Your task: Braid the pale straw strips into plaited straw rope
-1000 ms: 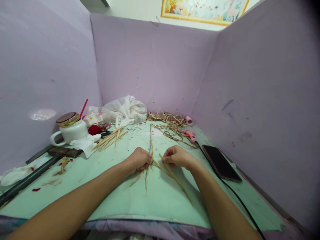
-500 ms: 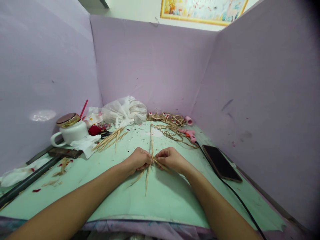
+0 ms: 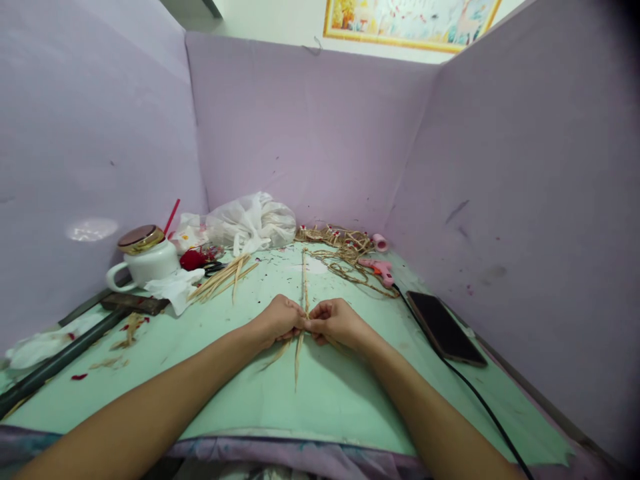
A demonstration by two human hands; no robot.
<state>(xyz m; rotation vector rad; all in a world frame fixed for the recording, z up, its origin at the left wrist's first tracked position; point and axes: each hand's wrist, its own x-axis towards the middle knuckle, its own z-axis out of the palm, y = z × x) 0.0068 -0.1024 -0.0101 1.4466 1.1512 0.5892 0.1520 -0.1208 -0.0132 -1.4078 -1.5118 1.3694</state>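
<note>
A thin bundle of dry straw strips (image 3: 303, 287) lies lengthwise on the green mat (image 3: 330, 393). My left hand (image 3: 278, 321) is closed and pinches the bundle from the left. My right hand (image 3: 334, 321) is closed too and meets it from the right, knuckles almost touching the left hand. Loose strip ends (image 3: 297, 360) fan out toward me below both hands. The bundle's far end points to the back wall.
A white lidded mug (image 3: 143, 260), crumpled tissue (image 3: 173, 287), more straw strips (image 3: 225, 277) and a plastic bag (image 3: 253, 221) sit at the left and back. Tangled twine (image 3: 345, 257), a pink glue gun (image 3: 380, 268) and a black phone (image 3: 443, 325) with cable lie to the right. Purple walls enclose the table.
My right hand has moved left, drawing the slanted strips in until it meets my left hand at the bundle. The left hand has stayed put.
</note>
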